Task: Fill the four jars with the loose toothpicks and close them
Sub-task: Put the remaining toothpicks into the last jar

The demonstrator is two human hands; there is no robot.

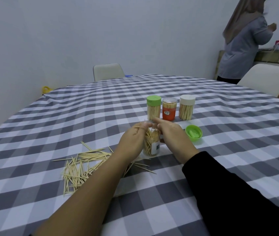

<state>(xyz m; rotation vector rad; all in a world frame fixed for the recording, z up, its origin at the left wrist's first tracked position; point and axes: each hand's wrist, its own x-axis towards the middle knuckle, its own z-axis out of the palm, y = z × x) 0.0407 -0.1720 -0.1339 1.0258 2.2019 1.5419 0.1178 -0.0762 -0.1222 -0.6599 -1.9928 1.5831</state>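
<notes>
An open clear jar (pixel 151 145) with toothpicks in it stands on the checked tablecloth between my hands. My left hand (pixel 132 141) is at the jar's left side and pinches a few toothpicks at the rim. My right hand (pixel 174 138) curls round the jar's right side, index finger stretched over the mouth. A loose green lid (pixel 193 133) lies upside down to the right. Behind stand three closed filled jars: green-lidded (pixel 153 108), orange-labelled (pixel 169 109), white-lidded (pixel 187 107). Loose toothpicks (pixel 82 166) lie scattered left of my left arm.
The table (pixel 67 116) is round, covered in a grey and white checked cloth. Two pale chairs stand at the far side (pixel 108 71) and far right (pixel 268 77). A person (pixel 244 45) stands at a counter in the back right corner.
</notes>
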